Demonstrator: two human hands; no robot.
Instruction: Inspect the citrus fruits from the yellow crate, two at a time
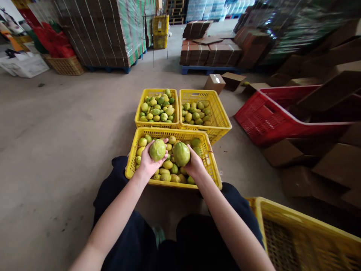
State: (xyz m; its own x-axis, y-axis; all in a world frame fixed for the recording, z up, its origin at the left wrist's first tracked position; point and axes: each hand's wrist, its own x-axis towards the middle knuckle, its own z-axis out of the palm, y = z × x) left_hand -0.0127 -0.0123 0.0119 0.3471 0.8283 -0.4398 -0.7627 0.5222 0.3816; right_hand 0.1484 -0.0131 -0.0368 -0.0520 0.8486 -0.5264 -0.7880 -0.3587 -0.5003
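The left hand (152,160) is cupping a paler fruit (157,150), fingers curled beneath; the right hand (194,162) is gripping a greener fruit (181,153) from its side, though its fingers are mostly hidden. Both are hovering above the near crate (173,184); two crates are standing beyond it.

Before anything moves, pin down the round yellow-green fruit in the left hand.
Find the nearest yellow plastic crate of the grouped three. Above it, the left hand holds the round fruit, paler and more mottled than the green fruit in the right hand.
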